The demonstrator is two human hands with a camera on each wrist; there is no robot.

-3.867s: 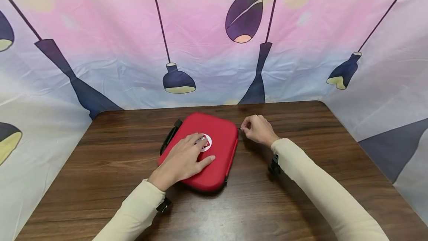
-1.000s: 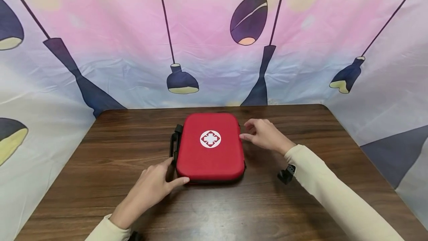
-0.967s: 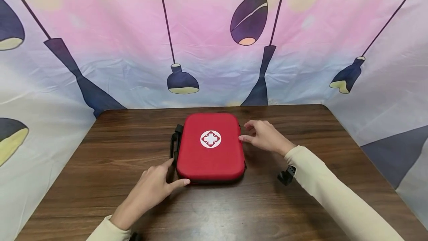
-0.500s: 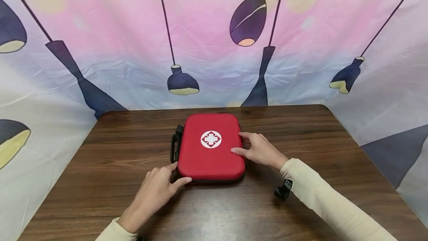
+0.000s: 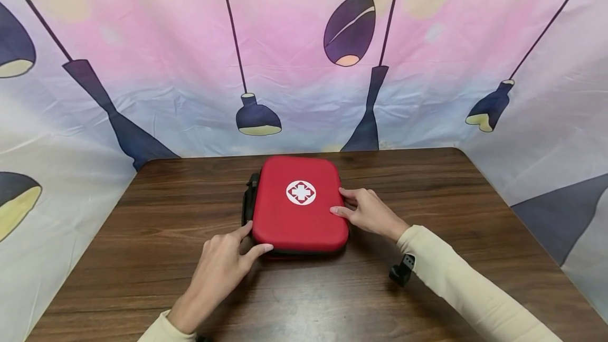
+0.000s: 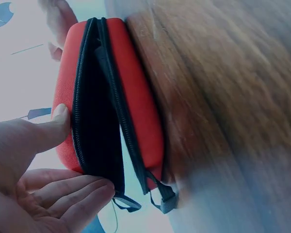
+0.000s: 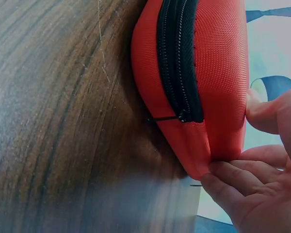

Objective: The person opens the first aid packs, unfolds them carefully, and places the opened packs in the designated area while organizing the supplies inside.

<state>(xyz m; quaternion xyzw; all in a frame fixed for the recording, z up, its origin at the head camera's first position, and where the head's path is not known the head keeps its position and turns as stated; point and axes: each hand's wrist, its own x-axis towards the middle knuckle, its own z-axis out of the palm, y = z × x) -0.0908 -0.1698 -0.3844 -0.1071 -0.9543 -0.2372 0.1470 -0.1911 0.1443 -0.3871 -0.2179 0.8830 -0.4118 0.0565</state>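
While the case (image 6: 141,104) gapes near the middle of the desk's (image 5: 427,189) far edge, left hand (image 5: 220,257) pinches the lid (image 5: 299,223) corner facing near-left, right hand (image 5: 372,214) pinches the case side facing right. Probably best: steady right, raise left slowly.

Beyond a brown wood-grain table (image 5: 180,205) hangs a creased pink-and-blue cloth (image 5: 299,62) printed with dark lamps (image 5: 258,116), paling to grey at left and right. Soft glare (image 5: 299,307) lies on the near tabletop.
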